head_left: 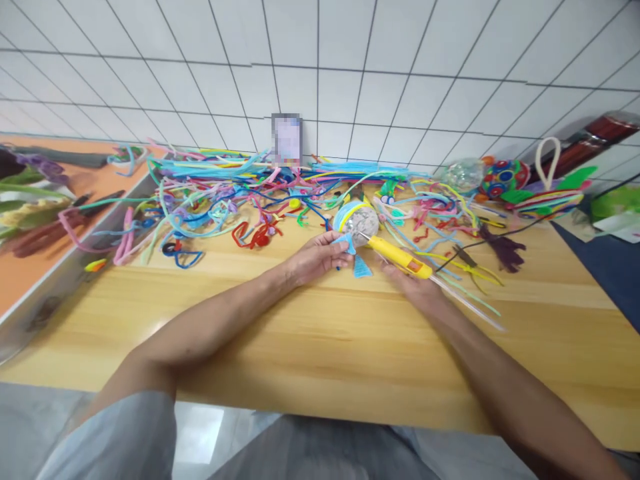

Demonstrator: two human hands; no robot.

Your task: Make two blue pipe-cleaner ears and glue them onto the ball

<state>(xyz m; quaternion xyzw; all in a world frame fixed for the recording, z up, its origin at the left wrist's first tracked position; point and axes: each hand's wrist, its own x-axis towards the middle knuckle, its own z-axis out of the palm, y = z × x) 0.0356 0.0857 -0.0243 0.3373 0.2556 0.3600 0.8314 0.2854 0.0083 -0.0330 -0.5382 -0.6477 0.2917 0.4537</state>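
My left hand point(323, 257) is closed, with a small light-blue piece point(349, 244) pinched at its fingertips. Just below and to the right of it shows a light-blue fan-shaped piece point(363, 267); whether the two are joined I cannot tell. A clear ball point(364, 224), partly wrapped in blue and yellow pipe cleaner, sits right behind the fingers. In my right hand point(410, 283) is a yellow glue gun point(400, 257), its nozzle pointing left at the front of the ball. A clear glue stick point(470, 307) juts from its back. The gun hides part of the right fingers.
Tangled pipe cleaners point(215, 200) cover the table's back. A phone point(287, 139) leans on the tiled wall. Pliers point(473, 263) lie to the right, near a thin cord. A second clear ball point(465, 175) and a colourful ball point(506, 177) stand back right. A tray point(75, 293) borders the left.
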